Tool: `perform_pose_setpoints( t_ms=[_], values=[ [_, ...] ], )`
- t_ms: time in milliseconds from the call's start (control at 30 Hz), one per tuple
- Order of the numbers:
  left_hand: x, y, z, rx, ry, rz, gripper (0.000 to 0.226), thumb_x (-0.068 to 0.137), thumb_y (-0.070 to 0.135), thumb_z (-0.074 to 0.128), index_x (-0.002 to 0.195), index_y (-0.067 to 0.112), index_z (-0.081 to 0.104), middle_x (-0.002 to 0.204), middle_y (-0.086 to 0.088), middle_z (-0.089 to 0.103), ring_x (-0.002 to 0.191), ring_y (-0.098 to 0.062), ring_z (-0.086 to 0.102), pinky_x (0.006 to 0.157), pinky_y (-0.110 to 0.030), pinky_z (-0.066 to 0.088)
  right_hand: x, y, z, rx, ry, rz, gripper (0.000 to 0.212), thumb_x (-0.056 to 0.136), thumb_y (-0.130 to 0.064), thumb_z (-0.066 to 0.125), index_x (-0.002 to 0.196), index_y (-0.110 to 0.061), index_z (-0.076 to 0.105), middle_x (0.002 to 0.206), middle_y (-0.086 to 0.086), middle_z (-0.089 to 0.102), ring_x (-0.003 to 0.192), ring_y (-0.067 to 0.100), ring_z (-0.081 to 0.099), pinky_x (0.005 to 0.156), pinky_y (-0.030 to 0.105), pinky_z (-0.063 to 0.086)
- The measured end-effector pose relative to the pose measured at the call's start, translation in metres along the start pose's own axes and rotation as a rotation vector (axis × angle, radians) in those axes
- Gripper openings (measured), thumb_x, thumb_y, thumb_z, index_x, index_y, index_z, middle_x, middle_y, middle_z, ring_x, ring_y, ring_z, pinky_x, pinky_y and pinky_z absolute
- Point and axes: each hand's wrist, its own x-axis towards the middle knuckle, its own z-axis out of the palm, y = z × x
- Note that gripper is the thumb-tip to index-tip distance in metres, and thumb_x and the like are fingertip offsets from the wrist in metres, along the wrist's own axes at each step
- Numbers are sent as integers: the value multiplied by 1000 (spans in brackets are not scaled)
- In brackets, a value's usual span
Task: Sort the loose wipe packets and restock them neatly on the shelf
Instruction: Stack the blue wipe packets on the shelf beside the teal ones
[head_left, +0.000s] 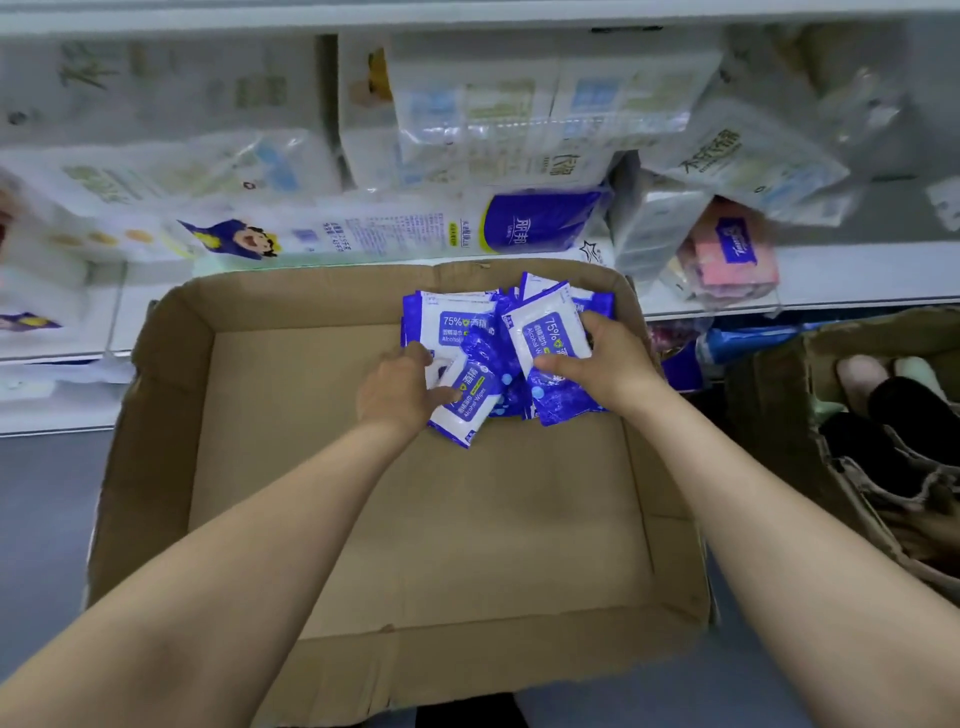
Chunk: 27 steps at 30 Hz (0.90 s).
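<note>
Packets showing glossy blue-white plastic film, catching light. Box looking matt brown corrugated cardboard, creased, edges rough. Tissue packs gleaming in clear shiny plastic wrap. Shelf appearing smooth, white.

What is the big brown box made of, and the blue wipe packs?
The box looks like plain matte cardboard: brown, creased, with ragged flaps. The wipe packets seem to be thin glossy plastic film, since they crinkle and catch light.

Blue-and-white wipe packets are heaped loosely, overlapping at mixed angles, in the far right part of a shallow cardboard box. White label panels are printed "75%" and "Alcohol Wipes". The white shelf is seen just beyond.
</note>
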Motion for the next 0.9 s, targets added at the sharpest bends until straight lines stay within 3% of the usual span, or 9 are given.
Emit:
perform_pose_setpoints(
  t_ms=[133,267,400,500,567,733,900],
  values=[
    [-1,8,12,-83,14,7,64,68,52,79,107,13,47,110,-4,61,101,-26,57,75,-37,47,-11,-1,7,-11,29,-18,32,80,-30,80,107,-26,63,92,-20,68,85,-6,65,66,9,48],
    [3,15,27,-58,43,7,63,70,45,81,109,11,45,109,-7,62,102,-29,57,73,-36,45,-16,11,11,-41,54,-23,31,80,-31,80,105,-23,63,93,-17,68,83,-4,64,65,9,47],
    [-2,-2,29,-228,-29,-21,46,68,37,82,99,16,56,99,-1,66,91,-25,63,77,-41,53,-22,18,16,-67,77,-23,35,79,-32,81,106,-17,65,97,-9,71,86,7,67,73,24,51],
    [-15,-21,16,-306,-44,-48,33,69,34,81,81,10,61,80,-4,66,73,-19,62,62,-31,50,-30,9,23,-43,90,-36,33,77,-31,82,102,-17,66,95,-8,72,87,11,68,77,29,54],
    [-30,-34,-3,-389,-38,-42,22,73,24,80,74,12,62,71,0,63,62,-12,56,50,-19,40,-37,-6,32,-38,74,-56,33,77,-32,83,102,-18,67,95,-7,73,88,12,69,79,31,55],
    [-68,-77,-66,-399,49,-27,25,76,28,79,76,13,58,67,4,58,60,-13,53,47,-24,31,-53,-68,63,-54,33,-128,31,77,-33,82,99,-19,66,93,-5,73,85,12,69,78,35,56],
    [-113,-135,-139,-431,186,-6,26,77,33,79,71,23,56,71,8,63,64,-6,61,50,-21,39,-76,-147,120,-105,-31,-249,27,79,-30,80,102,-22,67,94,-6,73,83,10,69,71,25,56]
  ],
)
